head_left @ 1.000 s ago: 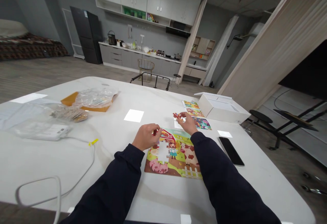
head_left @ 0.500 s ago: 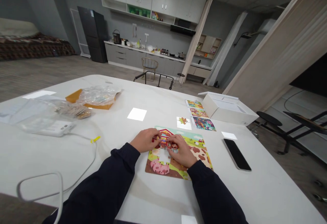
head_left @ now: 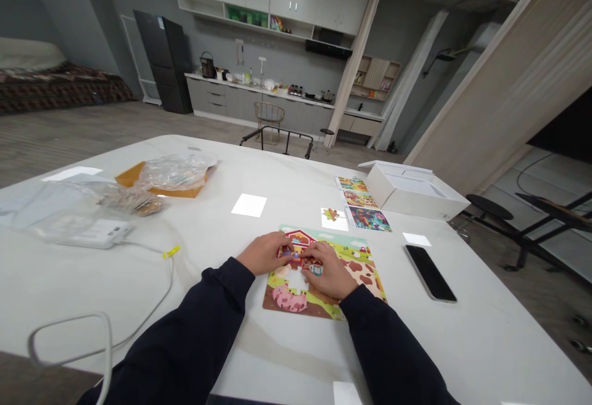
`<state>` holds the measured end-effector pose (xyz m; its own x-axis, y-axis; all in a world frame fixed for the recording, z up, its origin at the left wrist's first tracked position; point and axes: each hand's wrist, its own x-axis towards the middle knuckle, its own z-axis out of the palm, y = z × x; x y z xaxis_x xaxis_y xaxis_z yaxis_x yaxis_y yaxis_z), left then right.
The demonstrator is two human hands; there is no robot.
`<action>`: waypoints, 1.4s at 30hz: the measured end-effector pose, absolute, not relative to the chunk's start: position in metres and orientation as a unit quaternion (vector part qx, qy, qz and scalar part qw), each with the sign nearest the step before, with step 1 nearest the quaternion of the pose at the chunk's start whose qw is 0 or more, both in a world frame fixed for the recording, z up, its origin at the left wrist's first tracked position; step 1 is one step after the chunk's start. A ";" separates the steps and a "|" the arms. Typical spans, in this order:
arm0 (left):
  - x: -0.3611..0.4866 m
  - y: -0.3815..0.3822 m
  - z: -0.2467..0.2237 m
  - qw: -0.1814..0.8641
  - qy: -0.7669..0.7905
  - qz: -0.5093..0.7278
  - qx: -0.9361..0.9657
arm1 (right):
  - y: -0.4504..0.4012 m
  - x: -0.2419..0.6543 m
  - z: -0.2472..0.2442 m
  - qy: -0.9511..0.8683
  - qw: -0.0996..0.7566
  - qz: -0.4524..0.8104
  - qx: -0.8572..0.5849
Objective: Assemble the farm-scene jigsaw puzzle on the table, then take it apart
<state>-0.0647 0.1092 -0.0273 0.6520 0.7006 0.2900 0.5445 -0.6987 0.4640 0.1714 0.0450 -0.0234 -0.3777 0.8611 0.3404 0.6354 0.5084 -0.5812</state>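
A farm-scene jigsaw puzzle (head_left: 289, 300) lies flat on the white table, with a pink pig at its lower left and a brown-spotted cow at its right. A white gap shows in it just below my fingers. My left hand (head_left: 267, 253) rests on the upper left of the puzzle, its fingers closed at the red barn. From the right, my right hand (head_left: 329, 271) reaches over the middle, thumb and fingers bent together near the same spot. A small piece is between the fingertips of both hands, partly covered. One loose orange-and-green piece (head_left: 330, 214) lies beyond the puzzle.
Picture cards (head_left: 369, 219) and an open white box (head_left: 411, 194) stand beyond the puzzle at right. A phone (head_left: 430, 274) lies to the right. On the left are a yellow tray (head_left: 132, 175) with plastic wrap, bagged pieces (head_left: 134, 201), a white adapter (head_left: 99, 233) and its cable.
Both hands stay over the barn, with only slight finger movement. The piece between the fingertips now shows purple and lies lower against the puzzle. The view has shifted slightly.
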 end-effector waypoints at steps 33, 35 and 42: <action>-0.061 0.110 -0.031 0.189 0.390 0.220 0.874 | 0.044 0.172 -0.018 -0.818 0.282 0.163 -0.473; -0.061 0.111 -0.031 0.188 0.388 0.221 0.875 | 0.044 0.172 -0.017 -0.821 0.275 0.155 -0.475; -0.062 0.109 -0.028 0.194 0.384 0.223 0.875 | 0.043 0.171 -0.014 -0.831 0.261 0.138 -0.471</action>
<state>-0.0621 0.1093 -0.0283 0.6051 0.7587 0.2413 0.5858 -0.6296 0.5104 0.1709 0.0429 -0.0140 -0.4205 0.8551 0.3032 0.7111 0.5182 -0.4752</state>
